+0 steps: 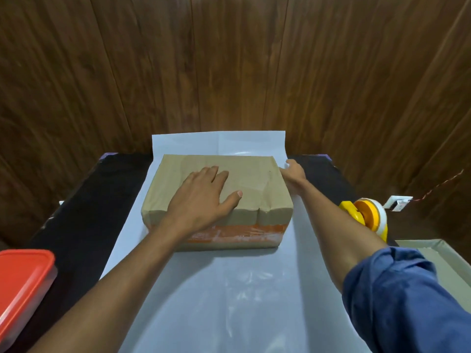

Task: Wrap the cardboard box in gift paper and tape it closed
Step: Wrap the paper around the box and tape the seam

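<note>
From the head camera, the brown rectangular cardboard box (219, 192), with an orange taped band along its near side, sits on a long pale blue-white sheet of gift paper (204, 289) spread over a black-covered table (84, 212). The left hand (204, 197) lies flat on top of the box, fingers straight and spread. The right hand (295, 173) is at the box's far right corner, touching the paper edge there; whether its fingers pinch the paper cannot be told. Right of the box stands a yellow and white tape dispenser (367, 215). Near left of the box is a red-lidded plastic container (23, 289).
</note>
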